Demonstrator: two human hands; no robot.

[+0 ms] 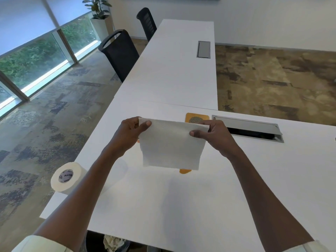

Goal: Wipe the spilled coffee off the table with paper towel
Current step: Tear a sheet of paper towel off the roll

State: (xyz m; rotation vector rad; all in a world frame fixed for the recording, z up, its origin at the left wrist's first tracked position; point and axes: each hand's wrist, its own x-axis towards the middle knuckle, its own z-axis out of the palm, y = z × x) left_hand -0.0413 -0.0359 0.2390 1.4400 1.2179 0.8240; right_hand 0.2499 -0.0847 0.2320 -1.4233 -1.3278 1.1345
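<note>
Paper towel (hanging) pinched btwn both hands' fingers — top corners.

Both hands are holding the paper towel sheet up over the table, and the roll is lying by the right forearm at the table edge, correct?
Not quite. The head view shows the roll beside the left forearm, at the table's left edge. The rest holds: left hand and right hand hold the paper towel sheet up.

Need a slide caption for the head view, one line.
Both hands, left and right, hold a paper towel sheet above the white table.
</note>
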